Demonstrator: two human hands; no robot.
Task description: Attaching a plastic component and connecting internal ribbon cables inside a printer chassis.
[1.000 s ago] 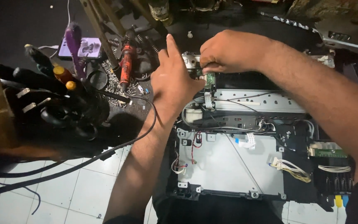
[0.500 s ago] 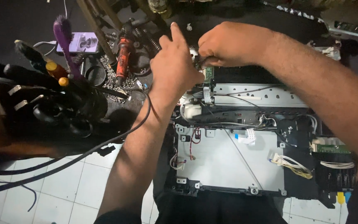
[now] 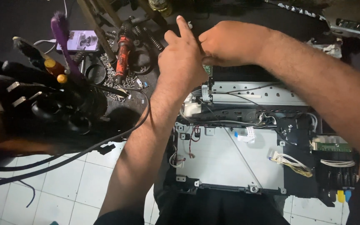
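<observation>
An opened printer chassis (image 3: 230, 158) with a grey metal plate, wires and white ribbon cables lies on the floor in front of me. Both my hands meet over its upper left corner. My left hand (image 3: 182, 60) has its index finger raised and its other fingers curled against a small green circuit board (image 3: 207, 69) that sticks up from the metal rail (image 3: 263, 89). My right hand (image 3: 226, 43) is curled with its fingertips pinching at the same spot. The board is mostly hidden behind the hands, so the exact grip cannot be made out.
A black holder full of tools (image 3: 42, 96), with yellow and purple handles, stands at the left. A red-handled tool (image 3: 123, 52), springs and loose screws (image 3: 117, 79) lie beyond it. A black cable (image 3: 63, 160) crosses the white floor tiles (image 3: 63, 183). Another green board (image 3: 332, 146) sits at the chassis's right.
The view has shifted a little. Both hands have stayed at the small green board, with the left index finger still raised and the right hand closing nearer to the left.
</observation>
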